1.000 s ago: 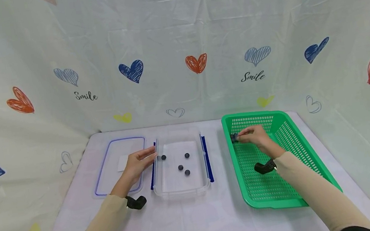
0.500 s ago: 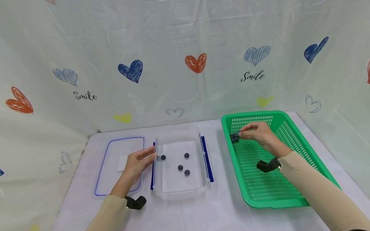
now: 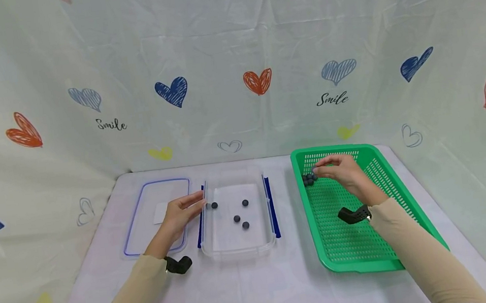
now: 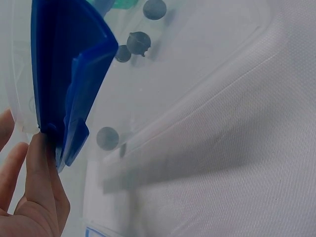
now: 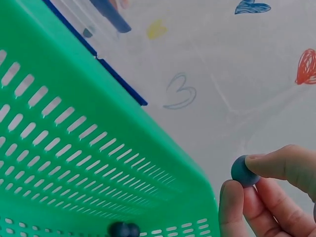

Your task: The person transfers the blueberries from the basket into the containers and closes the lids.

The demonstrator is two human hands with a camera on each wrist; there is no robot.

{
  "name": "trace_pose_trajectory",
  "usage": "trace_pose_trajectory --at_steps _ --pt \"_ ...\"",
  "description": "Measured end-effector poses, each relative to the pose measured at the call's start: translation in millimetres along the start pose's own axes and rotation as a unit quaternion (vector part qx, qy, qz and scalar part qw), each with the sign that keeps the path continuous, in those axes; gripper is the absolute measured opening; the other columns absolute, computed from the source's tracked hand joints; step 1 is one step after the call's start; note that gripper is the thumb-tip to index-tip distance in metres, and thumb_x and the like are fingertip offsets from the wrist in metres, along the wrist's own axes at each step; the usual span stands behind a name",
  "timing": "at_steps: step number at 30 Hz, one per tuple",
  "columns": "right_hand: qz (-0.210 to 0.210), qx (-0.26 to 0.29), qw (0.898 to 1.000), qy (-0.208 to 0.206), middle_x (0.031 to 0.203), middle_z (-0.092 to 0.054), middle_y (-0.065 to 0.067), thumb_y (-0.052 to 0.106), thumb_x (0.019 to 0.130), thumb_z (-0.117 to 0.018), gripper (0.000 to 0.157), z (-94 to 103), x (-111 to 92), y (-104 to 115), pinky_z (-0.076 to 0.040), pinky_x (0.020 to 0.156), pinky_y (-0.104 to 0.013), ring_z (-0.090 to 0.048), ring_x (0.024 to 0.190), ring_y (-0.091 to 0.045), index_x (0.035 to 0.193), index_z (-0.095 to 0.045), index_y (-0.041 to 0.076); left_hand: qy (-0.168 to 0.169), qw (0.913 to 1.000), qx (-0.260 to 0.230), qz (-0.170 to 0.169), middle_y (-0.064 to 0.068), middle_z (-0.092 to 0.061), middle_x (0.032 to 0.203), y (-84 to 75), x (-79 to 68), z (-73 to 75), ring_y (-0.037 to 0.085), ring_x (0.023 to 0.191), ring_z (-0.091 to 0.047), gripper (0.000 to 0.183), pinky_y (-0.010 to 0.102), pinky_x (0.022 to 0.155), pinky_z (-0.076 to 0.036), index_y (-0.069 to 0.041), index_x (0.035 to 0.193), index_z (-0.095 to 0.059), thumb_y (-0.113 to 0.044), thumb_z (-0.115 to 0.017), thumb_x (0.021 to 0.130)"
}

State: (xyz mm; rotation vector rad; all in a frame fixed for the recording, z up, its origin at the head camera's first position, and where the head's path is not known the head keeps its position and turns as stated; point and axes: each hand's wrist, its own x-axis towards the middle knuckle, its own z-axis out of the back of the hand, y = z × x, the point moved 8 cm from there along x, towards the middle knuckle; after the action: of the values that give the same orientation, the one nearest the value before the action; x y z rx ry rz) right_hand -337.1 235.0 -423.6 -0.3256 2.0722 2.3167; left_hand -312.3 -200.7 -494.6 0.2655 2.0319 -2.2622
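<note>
With thumb and fingertips, my right hand (image 3: 346, 173) pinches a blueberry (image 5: 243, 170), seen best in the right wrist view, level with the rim of the green basket (image 3: 352, 266). Several more blueberries (image 3: 308, 179) sit clustered in the basket's far left corner. My left hand (image 3: 180, 216) lies at the left side of a clear plastic container (image 3: 238, 252), its fairly straight fingers touching the blue side latch (image 4: 74, 79). Inside the container several blueberries (image 3: 237, 219) lie scattered apart on the floor.
A clear lid with a blue edge (image 3: 135, 227) lies flat left of the container, partly behind my left hand. Blue latches (image 3: 272, 209) hang out along both container sides. A sheet printed with hearts (image 3: 258, 83) rises behind the table.
My right hand has lifted slightly away from the basket's far left corner and drawn a little right, with a blueberry between its fingers. My left hand stays put.
</note>
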Motion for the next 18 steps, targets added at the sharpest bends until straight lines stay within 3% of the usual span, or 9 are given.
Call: trace_pose_trajectory --at_steps 10,18 --pt "0.006 -0.005 1.000 0.015 0.136 -0.049 -0.020 0.008 0.091 -0.074 0.044 -12.5 -3 13 -0.053 0.098 -0.032 -0.063 0.103 -0.014 0.125 -0.056 -0.013 -0.001 1.0000 -0.004 0.001 0.018 -0.052 0.144 0.8 -0.7 0.7 0.007 0.107 -0.064 0.050 0.021 0.092 -0.053 -0.002 0.140 -0.056 -0.015 -0.072 0.094" --pt "0.026 0.003 0.999 0.028 0.124 -0.055 -0.012 0.007 0.091 -0.074 0.033 -25.3 -7 26 -0.049 0.104 -0.040 -0.065 0.102 -0.014 0.117 -0.061 -0.008 0.001 0.9999 -0.010 0.001 0.018 -0.052 0.145 -0.8 -2.3 0.4 0.006 0.106 -0.064 0.050 0.021 0.091 -0.053 -0.002 0.140 -0.056 -0.014 -0.072 0.094"
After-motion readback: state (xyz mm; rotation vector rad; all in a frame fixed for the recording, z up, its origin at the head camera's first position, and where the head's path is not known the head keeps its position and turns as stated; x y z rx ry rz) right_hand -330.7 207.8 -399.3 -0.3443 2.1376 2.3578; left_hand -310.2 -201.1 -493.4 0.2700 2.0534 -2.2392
